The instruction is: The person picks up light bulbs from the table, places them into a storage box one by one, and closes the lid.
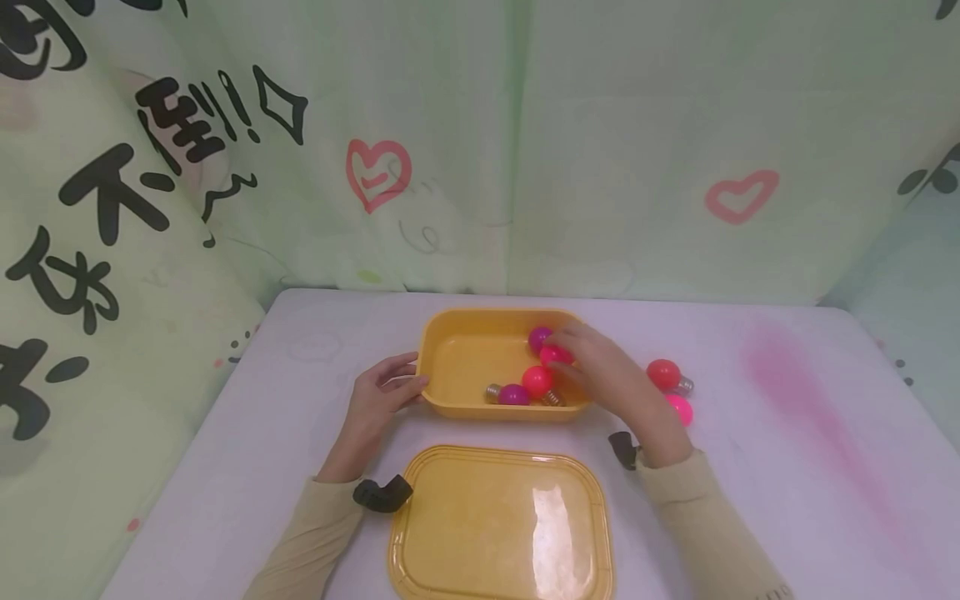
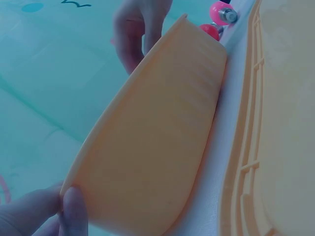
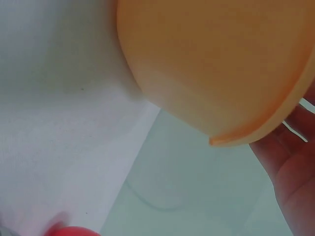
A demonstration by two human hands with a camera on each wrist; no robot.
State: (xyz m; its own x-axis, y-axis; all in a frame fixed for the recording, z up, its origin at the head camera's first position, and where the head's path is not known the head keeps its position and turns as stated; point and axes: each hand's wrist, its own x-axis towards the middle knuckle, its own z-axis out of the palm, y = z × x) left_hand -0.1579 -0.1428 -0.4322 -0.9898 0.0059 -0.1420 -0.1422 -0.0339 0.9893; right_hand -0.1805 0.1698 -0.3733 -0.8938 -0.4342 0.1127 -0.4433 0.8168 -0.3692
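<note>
A yellow plastic box [image 1: 465,354] stands on the table, and my left hand [image 1: 381,392] holds its left end, the thumb against the outer wall [image 2: 142,128]. Over the box's right end, my right hand [image 1: 600,371] has its fingers around a pink light bulb [image 1: 555,356]; how firmly they grip is partly hidden. Beside that bulb lies a purple bulb [image 1: 539,338]. Nearer the front wall are a pinkish-red bulb [image 1: 537,381] and another purple bulb [image 1: 514,395]. In the right wrist view the box wall hides the fingertips of my right hand [image 3: 295,172].
Right of the box, a red bulb [image 1: 663,374] and a pink bulb [image 1: 680,409] lie on the white table [image 1: 750,492]. A yellow lid [image 1: 480,525] lies flat in front of the box. Behind the table hangs a printed curtain [image 1: 600,150].
</note>
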